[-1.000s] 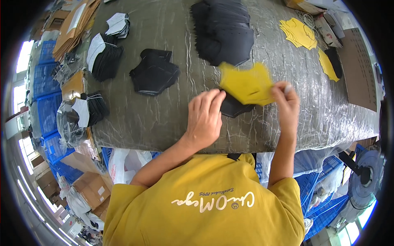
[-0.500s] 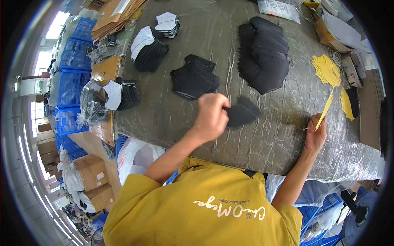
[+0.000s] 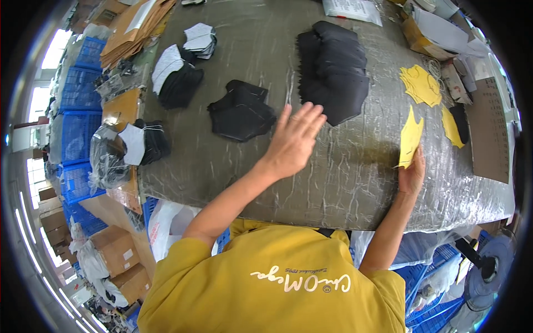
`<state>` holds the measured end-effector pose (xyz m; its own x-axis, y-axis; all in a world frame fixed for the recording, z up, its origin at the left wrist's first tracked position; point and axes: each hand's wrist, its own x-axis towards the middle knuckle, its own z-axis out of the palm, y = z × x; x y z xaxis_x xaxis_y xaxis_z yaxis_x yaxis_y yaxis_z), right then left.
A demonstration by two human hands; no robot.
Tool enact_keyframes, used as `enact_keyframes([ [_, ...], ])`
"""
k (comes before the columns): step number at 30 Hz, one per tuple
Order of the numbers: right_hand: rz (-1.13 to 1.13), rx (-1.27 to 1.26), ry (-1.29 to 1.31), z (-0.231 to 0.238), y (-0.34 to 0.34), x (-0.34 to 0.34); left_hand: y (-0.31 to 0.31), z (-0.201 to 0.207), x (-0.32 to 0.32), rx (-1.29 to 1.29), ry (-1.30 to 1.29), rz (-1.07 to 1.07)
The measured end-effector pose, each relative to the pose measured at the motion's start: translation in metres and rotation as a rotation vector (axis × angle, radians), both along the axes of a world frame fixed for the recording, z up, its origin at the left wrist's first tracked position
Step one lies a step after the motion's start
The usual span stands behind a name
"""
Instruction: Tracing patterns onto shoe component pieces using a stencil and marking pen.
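On a grey table (image 3: pixel 344 183) wrapped in clear plastic film, a person in a yellow shirt works with both bare hands. The left hand (image 3: pixel 291 139) is spread flat, fingers apart, reaching toward a large stack of black cut pieces (image 3: pixel 333 72) near the far edge of the table; its fingertips are just beside the stack's near edge, and I cannot tell whether they touch it. A smaller black pile (image 3: pixel 240 111) lies on the table just left of that hand. The right hand (image 3: pixel 412 173), near the table's right side, pinches the lower edge of a thin yellow cut sheet (image 3: pixel 411 137) and holds it upright. More yellow sheets (image 3: pixel 422 84) lie farther back on the table, beyond the held one. Along the table's left edge sit bundles of black and white pieces (image 3: pixel 176 77), and blue crates (image 3: pixel 78 133) stand beside the table on that side.

The yellow sheet looks light, thin and bendable, likely to flop if held by a corner; a pinch along one edge, as here, seems the sensible grip. The black pieces appear soft and flat, easiest lifted one at a time from an edge.
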<state>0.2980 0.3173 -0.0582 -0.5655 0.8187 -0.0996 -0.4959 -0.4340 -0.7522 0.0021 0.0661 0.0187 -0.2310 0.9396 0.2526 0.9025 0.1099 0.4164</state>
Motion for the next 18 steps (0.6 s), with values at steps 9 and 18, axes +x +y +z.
enact_keyframes([
  [9, -0.063, -0.055, -0.012, 0.024, -0.014, -0.008, -0.024, -0.016, 0.026, -0.064, -0.089, -0.282],
  [18, 0.428, 0.439, -0.724, 0.086, -0.066, -0.065, -0.079, -0.003, 0.02, 0.172, -0.381, -0.072],
])
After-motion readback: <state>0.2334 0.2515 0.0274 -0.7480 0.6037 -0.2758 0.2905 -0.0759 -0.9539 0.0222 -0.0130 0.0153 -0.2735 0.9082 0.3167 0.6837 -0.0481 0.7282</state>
